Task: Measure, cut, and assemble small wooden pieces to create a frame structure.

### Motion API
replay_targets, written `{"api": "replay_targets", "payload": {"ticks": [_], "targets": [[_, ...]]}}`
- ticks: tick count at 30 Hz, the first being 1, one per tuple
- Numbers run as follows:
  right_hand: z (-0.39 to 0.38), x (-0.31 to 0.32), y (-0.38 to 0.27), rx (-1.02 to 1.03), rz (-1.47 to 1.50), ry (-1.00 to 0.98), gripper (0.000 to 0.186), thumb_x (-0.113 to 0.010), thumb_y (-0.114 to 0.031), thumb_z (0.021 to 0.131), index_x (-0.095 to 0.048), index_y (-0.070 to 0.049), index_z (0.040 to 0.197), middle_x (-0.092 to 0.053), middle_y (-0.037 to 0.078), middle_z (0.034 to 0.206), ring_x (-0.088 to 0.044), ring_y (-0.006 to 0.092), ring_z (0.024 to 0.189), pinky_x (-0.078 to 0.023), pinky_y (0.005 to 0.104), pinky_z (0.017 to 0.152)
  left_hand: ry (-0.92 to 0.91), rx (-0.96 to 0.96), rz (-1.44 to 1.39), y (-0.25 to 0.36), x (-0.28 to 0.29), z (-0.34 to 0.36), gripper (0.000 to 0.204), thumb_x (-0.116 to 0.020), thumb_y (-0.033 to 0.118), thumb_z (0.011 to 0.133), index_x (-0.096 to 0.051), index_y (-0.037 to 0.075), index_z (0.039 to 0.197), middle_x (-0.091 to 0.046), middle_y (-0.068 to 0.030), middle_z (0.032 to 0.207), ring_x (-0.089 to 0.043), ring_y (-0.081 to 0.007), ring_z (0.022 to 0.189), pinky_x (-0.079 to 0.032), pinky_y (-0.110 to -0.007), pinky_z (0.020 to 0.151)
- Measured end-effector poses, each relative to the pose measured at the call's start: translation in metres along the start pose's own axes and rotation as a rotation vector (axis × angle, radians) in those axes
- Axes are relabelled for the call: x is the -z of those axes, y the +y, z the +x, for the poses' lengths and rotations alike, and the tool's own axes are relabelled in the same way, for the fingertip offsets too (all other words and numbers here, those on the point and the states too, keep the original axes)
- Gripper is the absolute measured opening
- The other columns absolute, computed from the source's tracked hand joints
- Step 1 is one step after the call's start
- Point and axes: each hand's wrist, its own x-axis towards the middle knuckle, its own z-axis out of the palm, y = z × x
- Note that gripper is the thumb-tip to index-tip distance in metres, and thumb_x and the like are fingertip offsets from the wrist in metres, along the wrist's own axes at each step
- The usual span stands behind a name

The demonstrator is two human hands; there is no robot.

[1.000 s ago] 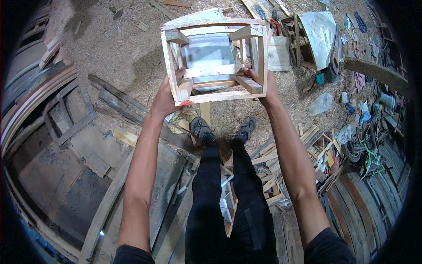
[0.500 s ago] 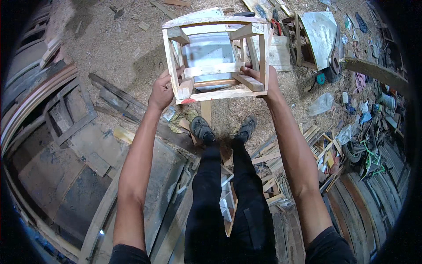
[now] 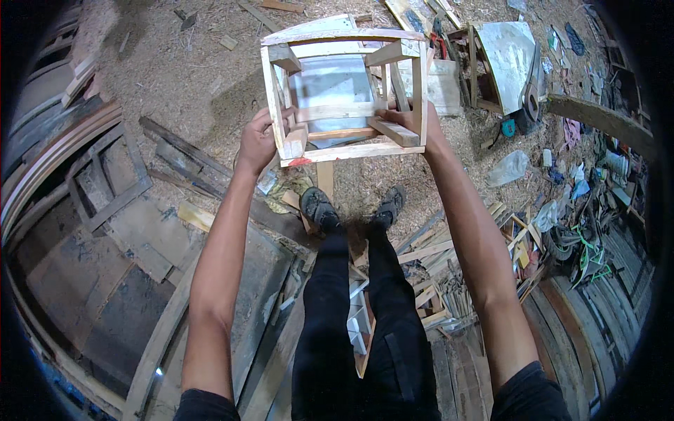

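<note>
Hands [image 3: 258, 140] on wooden frame [image 3: 347, 91]

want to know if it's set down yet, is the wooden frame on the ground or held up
Held up: left hand and right hand grip the frame above the shoes.

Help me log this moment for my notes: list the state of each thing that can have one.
Wooden frame: held up off the ground, open side toward the camera.
Left hand: gripping the frame's left post.
Right hand: gripping its right side.
Plastic bag: crumpled on sawdust.
</note>
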Motion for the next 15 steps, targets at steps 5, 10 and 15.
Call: {"api": "replay_targets", "payload": {"ticks": [5, 10, 15], "targets": [[0.002, -0.001, 0.009, 0.003, -0.012, 0.028, 0.027, -0.083, -0.015, 0.079, -0.072, 0.007, 0.091, -0.073, 0.012, 0.081, -0.070, 0.0169, 0.071, -0.055, 0.0294, 0.063, 0.006, -0.073, 0.094, 0.014, -0.002, 0.006, 0.027, -0.069, 0.018, 0.089, -0.074, 0.006, 0.112, -0.068, -0.0131, 0.107, -0.064, -0.0269, 0.105, -0.049, -0.036, 0.093], [0.004, 0.003, 0.015, 0.029, 0.038, -0.016, 0.027, -0.082, -0.017, 0.081, -0.072, 0.006, 0.092, -0.072, 0.011, 0.080, -0.069, 0.0162, 0.071, -0.053, 0.0299, 0.061, 0.064, -0.159, 0.223, 0.026, -0.004, 0.022, 0.022, -0.064, 0.011, 0.090, -0.073, 0.004, 0.109, -0.068, -0.0134, 0.111, -0.064, -0.0258, 0.104, -0.051, -0.039, 0.089], [0.002, 0.002, 0.005, 0.025, -0.066, 0.004, 0.028, -0.082, -0.020, 0.082, -0.072, 0.005, 0.091, -0.072, 0.010, 0.079, -0.068, 0.0154, 0.069, -0.052, 0.0292, 0.059, 0.146, -0.536, 0.761, 0.037, 0.015, 0.044, 0.021, -0.068, 0.014, 0.089, -0.072, 0.005, 0.107, -0.070, -0.0138, 0.104, -0.066, -0.0324, 0.096, -0.054, -0.039, 0.084]]}}
